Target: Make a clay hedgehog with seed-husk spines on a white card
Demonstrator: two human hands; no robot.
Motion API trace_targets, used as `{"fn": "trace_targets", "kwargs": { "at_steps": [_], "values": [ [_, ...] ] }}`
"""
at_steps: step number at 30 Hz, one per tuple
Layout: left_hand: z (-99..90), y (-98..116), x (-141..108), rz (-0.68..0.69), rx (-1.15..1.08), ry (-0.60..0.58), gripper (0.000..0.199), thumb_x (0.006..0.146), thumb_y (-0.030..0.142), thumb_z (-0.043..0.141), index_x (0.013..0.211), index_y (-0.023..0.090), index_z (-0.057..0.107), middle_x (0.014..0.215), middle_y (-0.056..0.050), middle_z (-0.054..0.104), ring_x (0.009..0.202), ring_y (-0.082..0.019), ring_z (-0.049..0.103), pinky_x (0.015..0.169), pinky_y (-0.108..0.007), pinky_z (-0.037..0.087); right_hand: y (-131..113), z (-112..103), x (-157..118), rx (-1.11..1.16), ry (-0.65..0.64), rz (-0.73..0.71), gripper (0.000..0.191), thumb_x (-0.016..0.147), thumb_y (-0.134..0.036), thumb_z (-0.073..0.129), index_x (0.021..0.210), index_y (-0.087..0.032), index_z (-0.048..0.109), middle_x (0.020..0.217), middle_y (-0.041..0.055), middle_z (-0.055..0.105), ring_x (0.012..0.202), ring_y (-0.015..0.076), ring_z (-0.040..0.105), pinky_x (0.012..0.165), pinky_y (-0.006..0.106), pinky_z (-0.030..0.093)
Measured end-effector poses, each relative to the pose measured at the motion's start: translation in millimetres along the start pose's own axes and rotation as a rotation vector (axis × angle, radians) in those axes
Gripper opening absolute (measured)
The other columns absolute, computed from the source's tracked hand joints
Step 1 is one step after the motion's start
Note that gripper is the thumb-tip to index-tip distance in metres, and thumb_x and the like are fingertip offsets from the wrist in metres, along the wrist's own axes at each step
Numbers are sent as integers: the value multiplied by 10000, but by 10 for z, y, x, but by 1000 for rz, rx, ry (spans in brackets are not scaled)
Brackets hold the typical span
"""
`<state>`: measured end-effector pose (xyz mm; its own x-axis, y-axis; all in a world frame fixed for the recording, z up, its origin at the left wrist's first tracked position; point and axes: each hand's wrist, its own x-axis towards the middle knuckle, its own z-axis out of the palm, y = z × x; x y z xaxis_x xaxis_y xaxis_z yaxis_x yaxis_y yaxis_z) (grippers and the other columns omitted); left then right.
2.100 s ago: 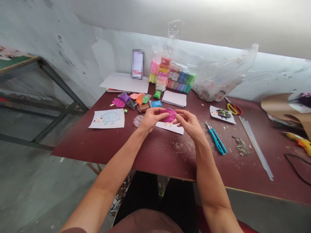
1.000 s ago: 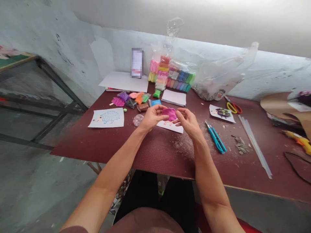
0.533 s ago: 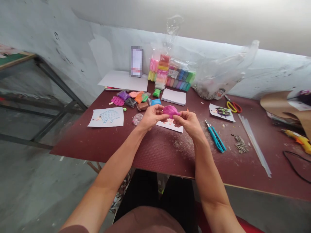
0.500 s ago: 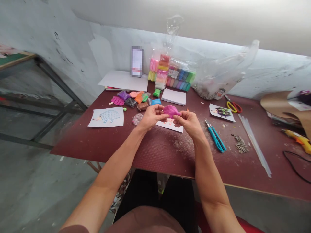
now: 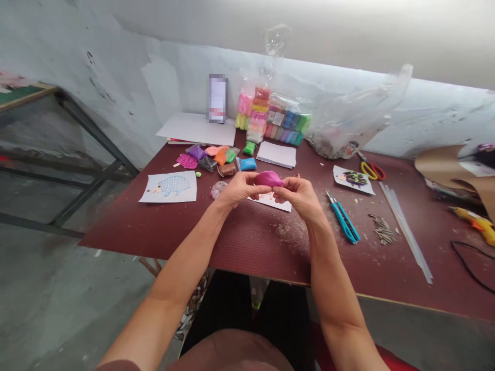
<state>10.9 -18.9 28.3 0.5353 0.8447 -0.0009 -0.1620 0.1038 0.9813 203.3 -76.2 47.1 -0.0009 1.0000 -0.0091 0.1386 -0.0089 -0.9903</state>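
A flattened piece of magenta modelling clay (image 5: 269, 179) is held up over the table between both hands. My left hand (image 5: 244, 189) pinches its left side, thumb below and fingers behind. My right hand (image 5: 297, 193) grips the narrow right end between thumb and fingertips. Beneath the hands lies a card with an orange drawing (image 5: 280, 202), partly covered by them. Just left of my left hand sits a crumpled clear wrapper (image 5: 218, 189). A card with a blue hedgehog drawing (image 5: 174, 186) rests farther left.
Small clay packs (image 5: 221, 155) and a stack of white cards (image 5: 276, 154) lie behind the hands. To the right are a teal utility knife (image 5: 345, 221), a hedgehog card with seeds (image 5: 353, 179), scissors (image 5: 373, 170), loose seeds (image 5: 382, 230), glue sticks (image 5: 406, 232) and a yellow glue gun (image 5: 474, 221).
The magenta clay has tilted, showing a narrower, more pointed outline. My left thumb has shifted along its lower edge. Both hands stay in nearly the same place.
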Motion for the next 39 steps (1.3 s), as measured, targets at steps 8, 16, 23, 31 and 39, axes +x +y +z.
{"fn": "trace_targets", "kwargs": {
  "at_steps": [8,16,23,31,39],
  "values": [
    [14,-2,5,-45,22,16,333,625,349,931,815,115,789,671,-17,690,596,-101,591,601,-252,483,-41,-29,-3,-93,59,-118,336,784,-515,809,881,-200,742,783,14,695,683,128,563,621,280,459],
    [33,20,-16,-42,-11,-19,410,616,313,946,942,110,799,771,-49,748,637,-109,628,607,-244,505,-15,-23,21,6,119,-105,390,715,-541,869,825,-207,700,669,-9,670,599,122,591,599,281,491],
    [15,11,9,-14,20,2,354,637,380,952,830,123,803,731,-49,752,576,-98,605,583,-245,505,-25,-76,13,-12,121,-20,572,713,-627,853,1045,-171,755,745,48,721,669,172,687,580,288,521],
    [34,7,9,-8,13,50,384,612,409,968,809,125,803,712,-31,735,529,-78,589,541,-219,463,-16,-48,6,-56,65,5,460,704,-614,851,765,-183,704,666,23,666,563,114,559,515,257,455],
    [22,14,16,-25,14,64,399,647,469,951,790,130,796,668,-23,711,523,-89,604,540,-221,467,-64,-86,-11,-68,53,17,457,738,-614,814,821,-172,734,701,30,689,533,96,513,502,256,433]
  ]
}}
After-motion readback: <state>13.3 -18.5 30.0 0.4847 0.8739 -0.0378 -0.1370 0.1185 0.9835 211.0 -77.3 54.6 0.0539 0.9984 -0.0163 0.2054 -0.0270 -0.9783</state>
